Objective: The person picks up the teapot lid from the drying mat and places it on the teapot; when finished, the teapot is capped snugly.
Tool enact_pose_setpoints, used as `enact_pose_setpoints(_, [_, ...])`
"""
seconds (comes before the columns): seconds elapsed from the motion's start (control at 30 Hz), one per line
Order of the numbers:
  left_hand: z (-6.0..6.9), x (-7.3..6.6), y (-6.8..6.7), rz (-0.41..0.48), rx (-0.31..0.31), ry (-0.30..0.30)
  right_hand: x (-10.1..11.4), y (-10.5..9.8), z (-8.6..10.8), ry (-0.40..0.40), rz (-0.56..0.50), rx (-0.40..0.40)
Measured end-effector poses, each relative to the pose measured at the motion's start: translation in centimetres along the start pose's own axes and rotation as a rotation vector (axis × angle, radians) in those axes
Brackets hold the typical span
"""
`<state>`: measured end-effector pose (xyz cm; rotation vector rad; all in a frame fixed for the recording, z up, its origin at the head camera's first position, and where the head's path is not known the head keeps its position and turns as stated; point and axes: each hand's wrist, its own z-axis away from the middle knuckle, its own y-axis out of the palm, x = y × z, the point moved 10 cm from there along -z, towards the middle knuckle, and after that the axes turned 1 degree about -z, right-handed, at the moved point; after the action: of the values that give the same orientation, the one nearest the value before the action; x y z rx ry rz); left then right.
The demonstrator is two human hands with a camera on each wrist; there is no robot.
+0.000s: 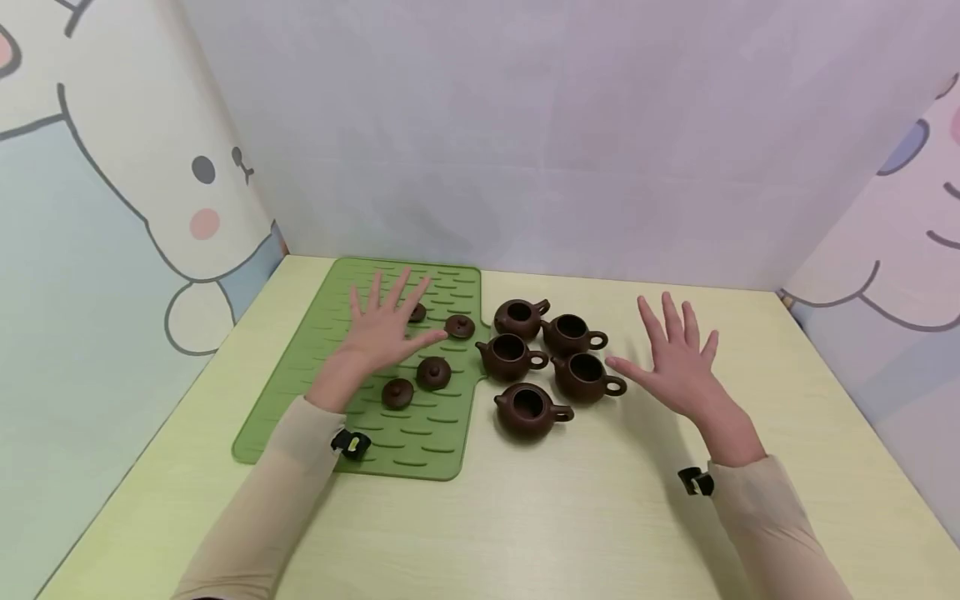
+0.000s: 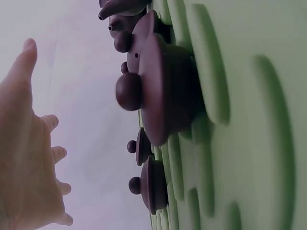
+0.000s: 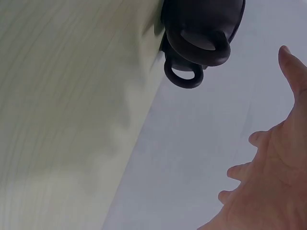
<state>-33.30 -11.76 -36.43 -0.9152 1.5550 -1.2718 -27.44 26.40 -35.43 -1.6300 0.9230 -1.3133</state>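
With fingers spread wide, my left hand (image 1: 380, 332) hovers over the green mat (image 1: 300, 400) and holds nothing. Several dark brown teapot lids with round knobs lie around it, among them one lid (image 1: 433, 373) and another lid (image 1: 397, 393); the hand partly covers a farther lid (image 1: 417, 313). In the left wrist view a lid (image 2: 158, 91) sits close to the camera, knob outward. Several lidless brown teapots, such as the nearest teapot (image 1: 525, 412), stand right of the mat. My right hand (image 1: 677, 371), also spread and holding nothing, is raised beside the rightmost teapot (image 1: 583, 377).
The pale wooden table (image 1: 570, 517) carries the mat on its left half. A plain light backdrop (image 1: 525, 167) rises along the far edge, and printed cartoon panels (image 1: 135, 208) close off both sides. Teapot handles (image 3: 184, 76) point toward the right.
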Motion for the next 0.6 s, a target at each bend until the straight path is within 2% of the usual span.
enact_pose_setpoints(0.17, [0.7, 0.1, -0.1, -0.022, 0.000, 0.011, 0.1, 0.0, 0.3, -0.018, -0.019, -0.008])
enact_pose_setpoints(0.6, [3.1, -0.1, -0.7, -0.005, 0.017, 0.038, 0.8, 0.0, 1.3, -0.051, -0.053, 0.001])
